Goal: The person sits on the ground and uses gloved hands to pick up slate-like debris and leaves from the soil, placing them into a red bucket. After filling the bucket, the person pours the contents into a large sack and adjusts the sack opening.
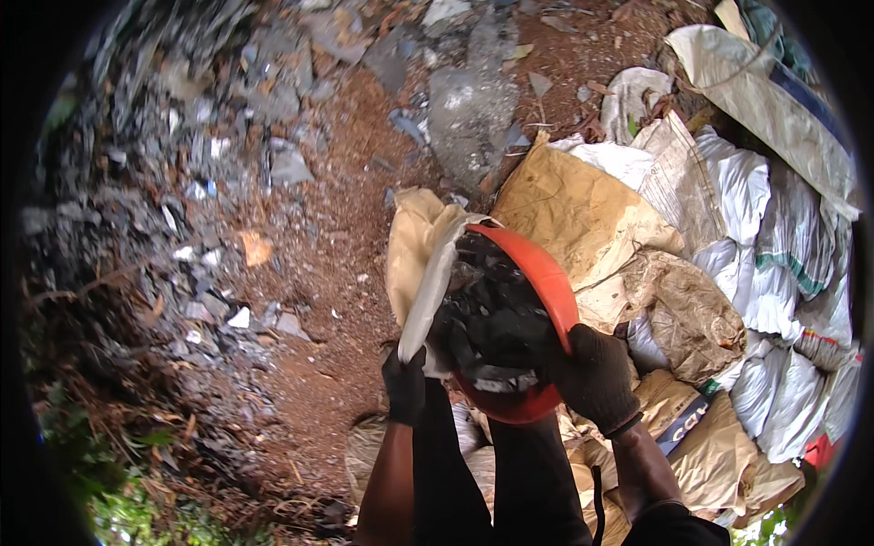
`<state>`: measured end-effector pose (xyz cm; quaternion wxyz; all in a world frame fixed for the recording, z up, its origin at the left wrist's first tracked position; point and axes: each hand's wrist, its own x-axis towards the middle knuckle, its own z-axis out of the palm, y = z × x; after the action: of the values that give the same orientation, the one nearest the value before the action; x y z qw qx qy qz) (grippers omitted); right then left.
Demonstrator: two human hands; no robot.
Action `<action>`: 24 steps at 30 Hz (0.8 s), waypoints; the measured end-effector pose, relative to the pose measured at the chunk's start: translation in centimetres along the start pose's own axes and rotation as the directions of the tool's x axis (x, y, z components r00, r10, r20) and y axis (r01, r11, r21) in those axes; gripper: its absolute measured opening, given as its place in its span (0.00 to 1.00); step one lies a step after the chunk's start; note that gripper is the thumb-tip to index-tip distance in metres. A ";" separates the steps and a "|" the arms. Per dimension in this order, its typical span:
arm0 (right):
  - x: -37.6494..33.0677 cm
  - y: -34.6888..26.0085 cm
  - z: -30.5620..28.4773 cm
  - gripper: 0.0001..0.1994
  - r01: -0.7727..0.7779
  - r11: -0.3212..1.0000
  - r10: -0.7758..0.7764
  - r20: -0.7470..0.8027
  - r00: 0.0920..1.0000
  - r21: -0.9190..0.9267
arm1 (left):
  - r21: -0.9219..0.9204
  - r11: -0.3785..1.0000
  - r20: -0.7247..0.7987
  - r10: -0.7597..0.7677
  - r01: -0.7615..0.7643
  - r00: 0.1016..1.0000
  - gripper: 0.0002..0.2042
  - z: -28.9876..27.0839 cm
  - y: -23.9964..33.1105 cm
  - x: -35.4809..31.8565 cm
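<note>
A red basin (537, 264) is tipped at the mouth of a tan paper sack (414, 241). Dark, glossy flat shards (496, 314) fill the basin, with a few paler pieces near its lower edge. My right hand (596, 378), in a dark work glove, closes round the basin's right rim. Gloved as well, my left hand (403, 384) pinches the sack's pale folded edge just left of the basin. The sack's lower part and what lies in it are hidden behind the basin and my legs.
Brown paper sacks (583, 200) and filled white woven sacks (787, 246) are heaped on the right. Broken grey and dark shards (218, 155) cover the ground at left. Reddish bare soil (346, 227) runs between, with a grey slab (469, 118) ahead. Green leaves (137, 500) edge the lower left.
</note>
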<state>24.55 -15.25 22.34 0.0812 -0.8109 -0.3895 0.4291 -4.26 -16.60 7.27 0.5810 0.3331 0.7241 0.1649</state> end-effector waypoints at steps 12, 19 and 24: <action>-8.0 -9.3 6.1 0.08 0.151 0.965 -0.140 0.066 0.988 -0.214 | -0.332 0.943 -0.129 -0.032 -0.013 0.991 0.03 -6.7 -5.2 -0.9; -5.5 -11.8 16.0 0.12 0.219 0.952 -0.197 0.122 0.973 -0.212 | -0.442 0.893 -0.278 -0.054 -0.078 0.959 0.12 -6.1 -17.3 4.7; -6.8 -9.4 16.0 0.17 0.207 0.954 -0.210 0.008 0.978 -0.217 | -0.161 0.986 -0.301 -0.094 0.047 0.949 0.30 -1.2 -23.1 1.0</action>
<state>4.85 -16.84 21.15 0.0398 -0.7725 -0.5167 0.3670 -12.21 -32.41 -7.60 0.4905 0.2321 0.8024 0.2483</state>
